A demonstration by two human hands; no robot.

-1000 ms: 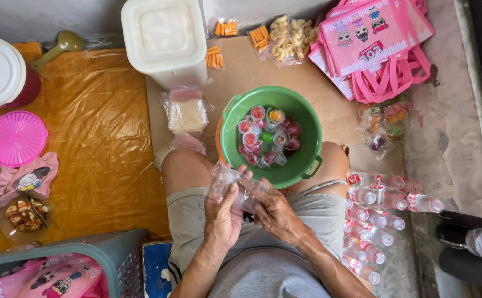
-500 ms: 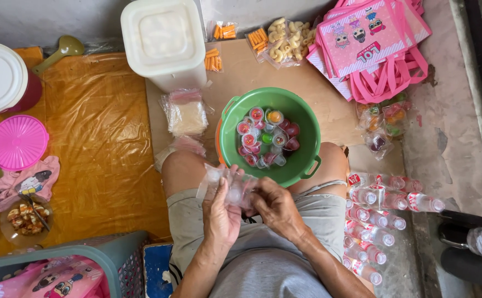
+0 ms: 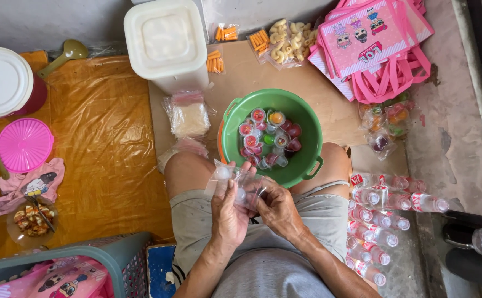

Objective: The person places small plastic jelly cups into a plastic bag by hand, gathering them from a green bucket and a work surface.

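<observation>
Both my hands meet over my lap on a small clear plastic bag [image 3: 235,179] with a jelly cup or two inside. My left hand [image 3: 231,212] grips the bag from below and the side. My right hand [image 3: 277,208] pinches its right edge with the fingertips. Just beyond them, between my knees, sits a green plastic bowl [image 3: 307,118] holding several small jelly cups [image 3: 268,138] in red, green, orange and dark colours.
A white lidded tub [image 3: 166,41] stands at the back, a stack of clear bags [image 3: 188,116] beside the bowl. Pink printed bags [image 3: 370,41] lie at the back right, small bottles [image 3: 384,215] at the right, snack packets [image 3: 285,38] behind. Left: pink lid [image 3: 24,144], grey basket [image 3: 86,265].
The hands have shifted slightly with the clear bag, which now sits lower and more gathered between the fingers. The bowl and everything around it have stayed put.
</observation>
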